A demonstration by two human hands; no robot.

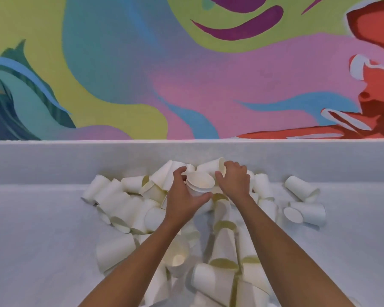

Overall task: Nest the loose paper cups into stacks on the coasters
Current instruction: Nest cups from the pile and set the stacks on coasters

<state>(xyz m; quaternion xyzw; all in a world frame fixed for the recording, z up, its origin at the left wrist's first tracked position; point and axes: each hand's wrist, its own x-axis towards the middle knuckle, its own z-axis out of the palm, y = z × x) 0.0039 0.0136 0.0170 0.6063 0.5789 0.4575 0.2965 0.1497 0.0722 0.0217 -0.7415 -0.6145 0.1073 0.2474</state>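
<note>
Several loose white paper cups [124, 207] lie tumbled in a heap across the white table [31, 229], most on their sides. My left hand [184, 196] grips an upright cup [200, 182] at the far middle of the heap, thumb in front and fingers behind it. Just to its right, my right hand [234, 180] reaches over the pile and its curled fingers hold the rim of a cup lying on its side [211, 168]. No coasters show in this view.
A low white ledge [75, 160] runs along the table's far edge under a bright painted wall [186, 74]. Two stray cups [302, 189] lie apart on the right. Bare tabletop spreads on both sides of the heap.
</note>
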